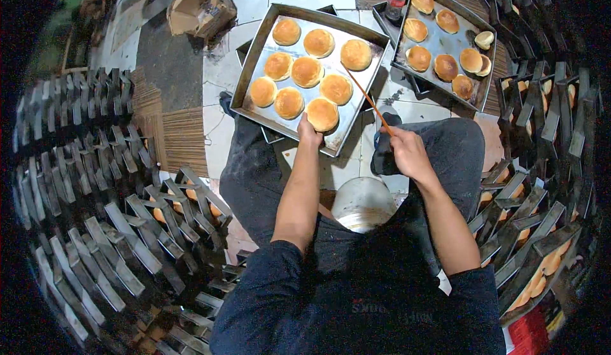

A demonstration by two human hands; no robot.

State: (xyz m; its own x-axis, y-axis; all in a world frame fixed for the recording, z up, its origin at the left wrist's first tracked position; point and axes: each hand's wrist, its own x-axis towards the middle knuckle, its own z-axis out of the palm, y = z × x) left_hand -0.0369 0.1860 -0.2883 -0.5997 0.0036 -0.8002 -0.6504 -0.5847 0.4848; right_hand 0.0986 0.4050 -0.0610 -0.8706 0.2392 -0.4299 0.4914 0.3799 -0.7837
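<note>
A square metal tray in front of me holds several round golden-brown buns, tilted slightly to the left. My left hand reaches over its near rim, with fingers and thumb against the left side of the nearest bun; the fingers under it are partly hidden. In my right hand, closed around its lower end, is a thin brown stick. It slants up and left over the tray's right rim, its tip beside the bun at the far right.
A second tray of darker buns stands at the far right, beside a red-capped bottle. Stacked metal trays crowd my left, more stacks my right. A torn cardboard box lies far left; a round metal container sits between my legs.
</note>
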